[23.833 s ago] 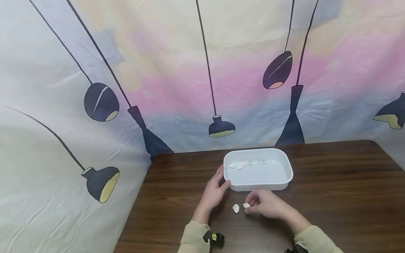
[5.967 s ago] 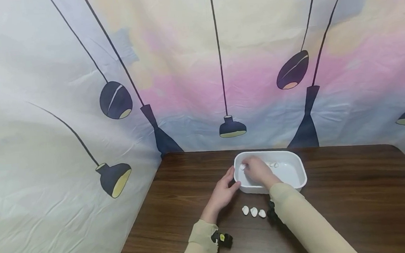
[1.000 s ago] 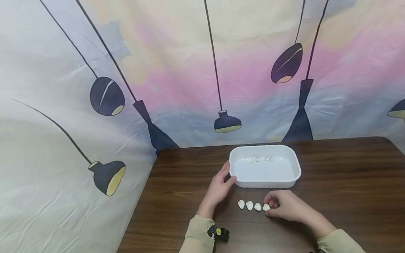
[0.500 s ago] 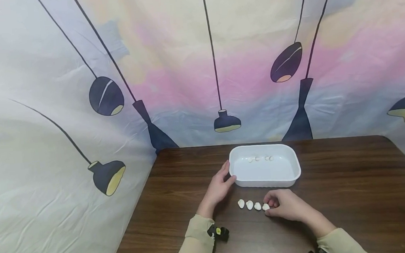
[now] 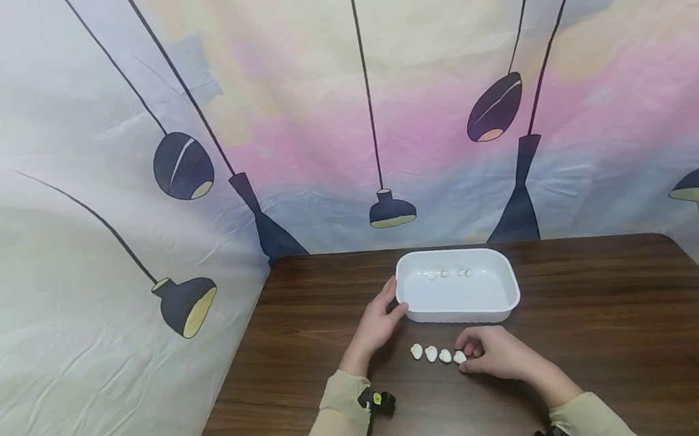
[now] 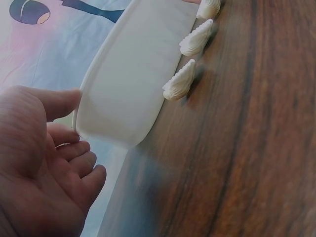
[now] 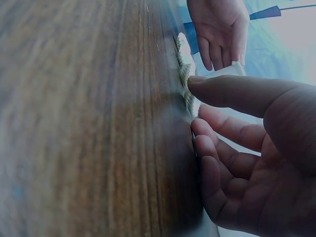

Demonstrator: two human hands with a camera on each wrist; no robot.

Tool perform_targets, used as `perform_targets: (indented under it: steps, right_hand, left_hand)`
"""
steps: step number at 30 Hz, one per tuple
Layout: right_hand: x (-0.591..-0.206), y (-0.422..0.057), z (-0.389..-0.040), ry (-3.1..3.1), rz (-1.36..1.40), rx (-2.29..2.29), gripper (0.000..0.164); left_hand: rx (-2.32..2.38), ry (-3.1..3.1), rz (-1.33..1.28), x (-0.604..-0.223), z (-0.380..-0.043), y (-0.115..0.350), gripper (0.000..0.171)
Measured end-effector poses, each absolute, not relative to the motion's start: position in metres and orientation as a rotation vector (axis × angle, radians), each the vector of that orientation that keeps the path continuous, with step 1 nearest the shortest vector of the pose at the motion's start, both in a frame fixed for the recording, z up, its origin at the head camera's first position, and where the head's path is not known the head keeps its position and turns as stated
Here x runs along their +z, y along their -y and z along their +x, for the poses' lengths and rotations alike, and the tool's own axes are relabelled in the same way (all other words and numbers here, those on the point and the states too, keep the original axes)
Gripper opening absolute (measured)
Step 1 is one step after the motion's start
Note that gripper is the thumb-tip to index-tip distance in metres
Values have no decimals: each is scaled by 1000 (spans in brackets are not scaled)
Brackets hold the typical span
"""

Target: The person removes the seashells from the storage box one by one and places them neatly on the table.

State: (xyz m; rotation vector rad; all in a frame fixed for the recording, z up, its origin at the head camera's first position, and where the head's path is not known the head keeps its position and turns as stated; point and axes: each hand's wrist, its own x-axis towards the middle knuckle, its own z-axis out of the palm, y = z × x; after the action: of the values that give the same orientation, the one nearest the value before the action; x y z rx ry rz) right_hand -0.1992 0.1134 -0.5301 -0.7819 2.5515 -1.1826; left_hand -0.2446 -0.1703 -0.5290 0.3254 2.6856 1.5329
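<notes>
My right hand (image 5: 498, 353) pinches a small white seashell (image 5: 459, 357) at the right end of a short row on the table. Thumb and index finger lie on either side of it; in the right wrist view the thumb covers part of the shell. To its left lie three more ridged shells, the leftmost shell (image 5: 417, 351) nearest my left hand (image 5: 373, 325). That hand holds the left end of a white rectangular tray (image 5: 459, 317), thumb at the front corner and fingers along the side. Several pale shells (image 5: 444, 274) sit toward the tray's back wall.
A dark wood-grain table (image 5: 610, 320) carries everything. Behind it hangs a pastel cloth (image 5: 316, 111) printed with dark lamps. Black wrist cameras (image 5: 378, 402) are strapped over both sleeves.
Since the oldest frame the row on the table has grown to the right and the tray holds fewer shells. Six seconds ago the right hand was inside the tray. Over the last second both hands stay put.
</notes>
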Motion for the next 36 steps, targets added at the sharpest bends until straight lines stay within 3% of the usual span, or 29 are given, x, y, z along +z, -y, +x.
perform_targets:
  steps: [12,19,24,29,36]
  right_hand:
    - [-523,-120,-203,-2481,-839,-1166,29]
    - [-485,-138,-210,-2538,-876,-1209,27]
    - [-461,-137,-242,-2723,-778,-1194,23]
    - [-461,-121,-278,-2709,-778,-922,32]
    - [-474,-119,-293,-2509,-634,-698,48]
  left_hand:
    - [1530,-2695,318,-528,-243,171,65]
    - [1529,-2689,309,-526,-242,169,65]
    - [1511,-2703,316,-524,-241,169,65]
    - [1522,-2704,302,-525,-241,172,65]
    - [1531,-2683,305,-525,-239,168,66]
